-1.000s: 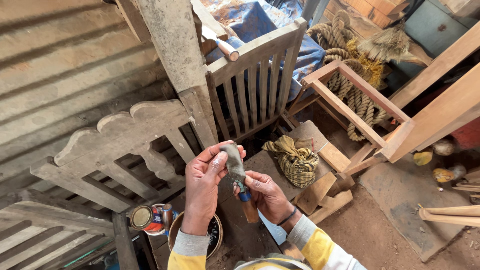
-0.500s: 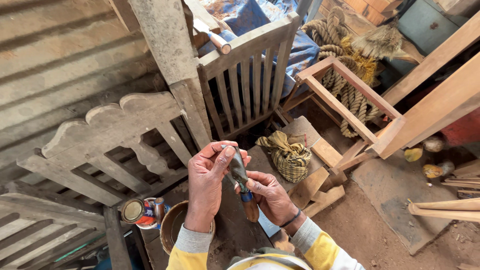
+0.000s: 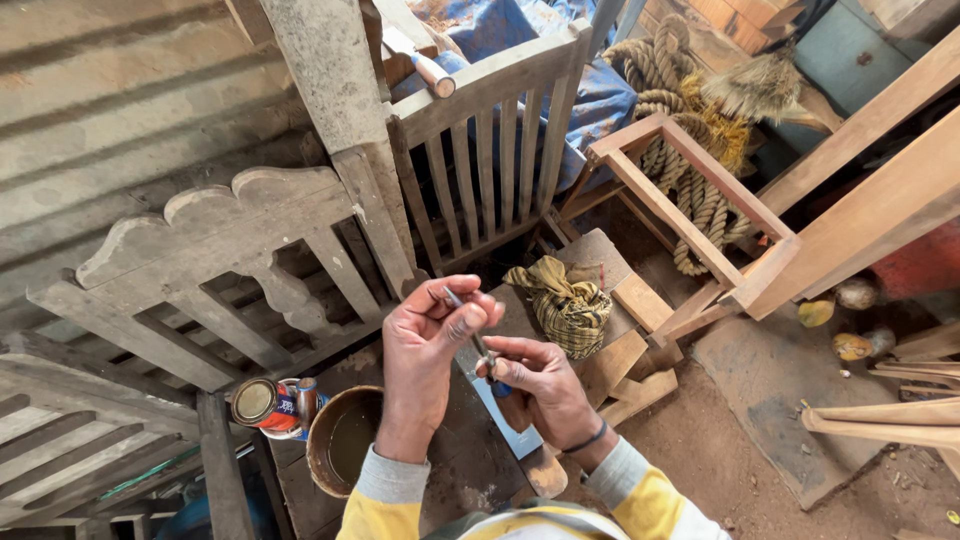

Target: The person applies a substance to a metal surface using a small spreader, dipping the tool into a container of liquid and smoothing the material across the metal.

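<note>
My left hand [image 3: 425,365] and my right hand [image 3: 545,390] meet in front of my chest over a dark wooden board. Between them is a small paintbrush [image 3: 478,345], seen edge-on as a thin grey strip. The thumb and fingers of my left hand pinch its bristle end. My right hand grips the lower part, where a blue band shows by the fingers. The handle is hidden inside that fist. Both sleeves are grey with yellow above.
A brown bowl of dark liquid [image 3: 340,440] and a tipped tin can [image 3: 262,405] sit left of my hands. A checked cloth bundle [image 3: 565,300] lies just beyond them. Carved grey chair backs [image 3: 230,270], a slatted chair back [image 3: 490,150], a wooden frame [image 3: 665,205] and coiled rope [image 3: 700,200] surround the spot.
The brush has turned from flat-on to edge-on between my fingers. Both hands stay in place and keep their hold. The view has shifted slightly.
</note>
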